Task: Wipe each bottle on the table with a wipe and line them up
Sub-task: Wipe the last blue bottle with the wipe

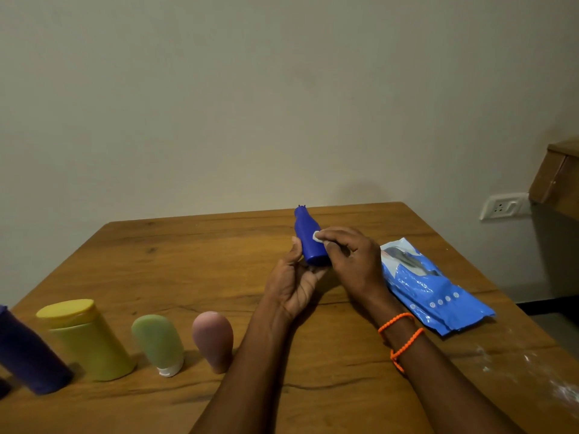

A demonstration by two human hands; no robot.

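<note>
My left hand point(294, 286) grips a small blue bottle point(307, 238) by its base, above the middle of the wooden table point(194, 261), its neck pointing away from me. My right hand point(351, 258) pinches a small white wipe point(317, 236) against the bottle's side. Along the near left edge stand a dark purple bottle point(29, 352), a yellow-green bottle point(86, 339) with a yellow lid, a pale green tube point(158, 343) on its white cap, and a pink tube point(213, 338), side by side in a row.
A blue wipes packet point(432, 286) lies on the table to the right of my hands. White specks dot the table's near right corner point(557, 386). A wall socket point(501, 206) and a wooden cabinet point(557, 180) are beyond the table's right side.
</note>
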